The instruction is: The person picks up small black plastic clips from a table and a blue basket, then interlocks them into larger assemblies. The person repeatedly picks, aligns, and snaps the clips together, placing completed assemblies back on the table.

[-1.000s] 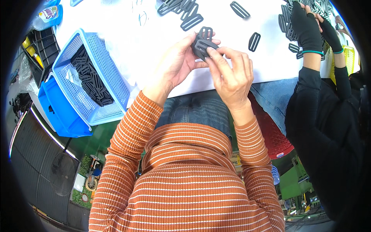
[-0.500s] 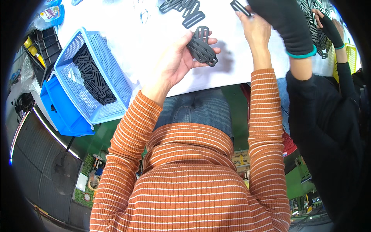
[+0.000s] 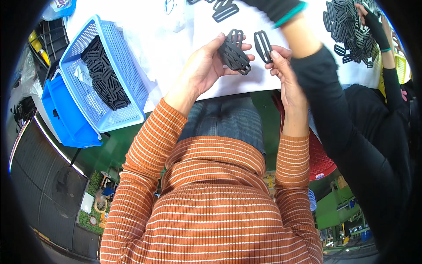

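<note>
My left hand (image 3: 203, 66) holds a small stack of black plastic strap slides (image 3: 235, 56), fanned out across the fingers with the thumb on top. Between thumb and fingers of my right hand (image 3: 288, 72) is a single black slotted strap slide (image 3: 263, 46), upright and just to the right of the stack without touching it. Several more loose strap slides (image 3: 225, 12) lie on the white table (image 3: 206, 26) beyond my hands, some partly cut off by the upper edge.
A light blue perforated basket (image 3: 140, 83) with many black slides stands at the left, beside a blue bin (image 3: 72, 116). At the right, a co-worker's black sleeve (image 3: 321, 77) reaches across past my right hand. Another gloved hand (image 3: 373, 26) touches a large heap of slides (image 3: 347, 31).
My right hand has come back toward me and left with its slide, now beside the stack. The co-worker's arm has swung left across the table. My left hand keeps its stack.
</note>
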Demonstrator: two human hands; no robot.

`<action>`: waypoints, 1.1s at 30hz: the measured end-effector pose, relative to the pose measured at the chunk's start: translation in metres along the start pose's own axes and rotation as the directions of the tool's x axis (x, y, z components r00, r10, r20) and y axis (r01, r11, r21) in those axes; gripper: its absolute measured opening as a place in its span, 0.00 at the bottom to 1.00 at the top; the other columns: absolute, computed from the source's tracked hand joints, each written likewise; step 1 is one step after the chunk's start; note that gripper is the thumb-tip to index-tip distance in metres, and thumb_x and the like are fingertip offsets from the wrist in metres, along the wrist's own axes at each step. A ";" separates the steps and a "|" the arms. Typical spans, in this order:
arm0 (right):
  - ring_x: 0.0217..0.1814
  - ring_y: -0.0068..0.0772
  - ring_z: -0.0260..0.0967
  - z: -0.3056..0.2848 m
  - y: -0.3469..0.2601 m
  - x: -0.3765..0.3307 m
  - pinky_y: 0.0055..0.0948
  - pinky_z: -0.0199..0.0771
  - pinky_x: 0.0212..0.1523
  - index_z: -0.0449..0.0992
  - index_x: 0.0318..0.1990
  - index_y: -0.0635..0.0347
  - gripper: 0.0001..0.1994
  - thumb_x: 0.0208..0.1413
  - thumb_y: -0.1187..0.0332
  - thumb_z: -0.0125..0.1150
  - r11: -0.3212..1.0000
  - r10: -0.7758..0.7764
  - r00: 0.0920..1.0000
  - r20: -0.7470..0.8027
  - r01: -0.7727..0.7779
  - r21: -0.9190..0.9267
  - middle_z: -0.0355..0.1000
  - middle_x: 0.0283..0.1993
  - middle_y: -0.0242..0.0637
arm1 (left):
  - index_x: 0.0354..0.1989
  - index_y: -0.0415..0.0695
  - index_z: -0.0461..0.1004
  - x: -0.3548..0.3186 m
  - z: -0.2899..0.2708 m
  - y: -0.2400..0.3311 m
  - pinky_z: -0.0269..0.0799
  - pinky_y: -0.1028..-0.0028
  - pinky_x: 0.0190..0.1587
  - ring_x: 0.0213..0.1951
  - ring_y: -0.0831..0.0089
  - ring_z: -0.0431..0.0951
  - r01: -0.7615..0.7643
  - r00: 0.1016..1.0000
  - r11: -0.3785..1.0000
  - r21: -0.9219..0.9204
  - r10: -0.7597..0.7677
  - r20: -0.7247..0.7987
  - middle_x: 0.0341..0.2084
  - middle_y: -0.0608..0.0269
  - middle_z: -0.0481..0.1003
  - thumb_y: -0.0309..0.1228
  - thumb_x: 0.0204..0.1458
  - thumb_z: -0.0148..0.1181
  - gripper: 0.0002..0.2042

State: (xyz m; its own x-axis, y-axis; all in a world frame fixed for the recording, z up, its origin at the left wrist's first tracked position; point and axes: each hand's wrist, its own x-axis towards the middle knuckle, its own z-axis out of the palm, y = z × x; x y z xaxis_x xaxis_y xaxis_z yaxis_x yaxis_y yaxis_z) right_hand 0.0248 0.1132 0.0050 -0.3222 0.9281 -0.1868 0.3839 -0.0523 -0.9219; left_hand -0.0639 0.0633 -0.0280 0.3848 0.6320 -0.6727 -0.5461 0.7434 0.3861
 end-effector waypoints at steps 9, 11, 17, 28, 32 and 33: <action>0.28 0.19 0.70 -0.057 0.048 -0.096 0.12 0.65 0.27 0.75 0.41 0.67 0.09 0.53 0.73 0.59 0.725 0.498 0.857 -0.133 -0.327 0.606 0.75 0.32 0.36 | 0.50 0.41 0.63 -0.009 0.010 -0.008 0.78 0.63 0.40 0.42 0.68 0.77 -0.023 0.999 0.999 0.029 0.025 -0.048 0.43 0.56 0.72 0.41 0.62 0.38 0.17; 0.29 0.20 0.70 -0.057 0.050 -0.097 0.13 0.65 0.27 0.75 0.42 0.68 0.10 0.54 0.73 0.59 0.731 0.490 0.861 -0.138 -0.320 0.603 0.75 0.32 0.36 | 0.50 0.41 0.63 -0.011 0.009 -0.009 0.78 0.63 0.40 0.42 0.67 0.77 -0.029 0.999 0.999 0.021 0.030 -0.033 0.44 0.55 0.72 0.41 0.62 0.38 0.17; 0.30 0.21 0.72 -0.054 0.064 -0.087 0.15 0.66 0.28 0.75 0.43 0.68 0.11 0.53 0.73 0.59 0.758 0.498 0.833 -0.239 -0.284 0.587 0.75 0.34 0.38 | 0.54 0.39 0.62 -0.012 0.001 -0.012 0.76 0.62 0.43 0.48 0.60 0.75 -0.038 0.997 0.999 -0.003 0.038 0.074 0.48 0.49 0.71 0.41 0.61 0.40 0.20; 0.33 0.26 0.74 -0.036 0.095 0.018 0.24 0.71 0.31 0.76 0.42 0.62 0.11 0.50 0.71 0.60 0.919 0.337 0.892 -0.301 -0.243 0.311 0.76 0.35 0.40 | 0.49 0.42 0.71 0.069 -0.021 0.054 0.71 0.71 0.41 0.39 0.72 0.76 -0.182 0.735 0.188 0.965 0.678 0.006 0.35 0.58 0.77 0.36 0.55 0.53 0.16; 0.33 0.31 0.74 -0.038 0.091 0.006 0.30 0.72 0.35 0.77 0.41 0.58 0.12 0.46 0.71 0.61 0.981 0.117 0.892 -0.436 -0.172 -0.088 0.74 0.38 0.41 | 0.47 0.43 0.71 0.093 -0.034 0.072 0.70 0.63 0.44 0.39 0.56 0.77 -0.167 0.636 0.036 0.985 0.767 0.080 0.36 0.48 0.76 0.37 0.52 0.55 0.16; 0.33 0.32 0.73 -0.042 0.095 -0.005 0.31 0.72 0.36 0.77 0.41 0.57 0.13 0.45 0.70 0.62 0.975 0.029 0.878 -0.477 -0.129 -0.179 0.73 0.39 0.42 | 0.46 0.43 0.71 0.098 -0.033 0.072 0.70 0.64 0.43 0.39 0.56 0.77 -0.120 0.613 -0.039 0.992 0.783 0.105 0.35 0.47 0.76 0.37 0.53 0.54 0.16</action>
State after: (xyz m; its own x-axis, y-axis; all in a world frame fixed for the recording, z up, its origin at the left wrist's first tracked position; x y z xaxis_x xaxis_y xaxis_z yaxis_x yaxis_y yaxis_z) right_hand 0.0991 0.1195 -0.0671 0.1412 0.9896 -0.0287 0.5706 -0.1050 -0.8145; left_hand -0.0904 0.1715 -0.0865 -0.1132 0.9926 -0.0439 0.7130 0.1119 0.6922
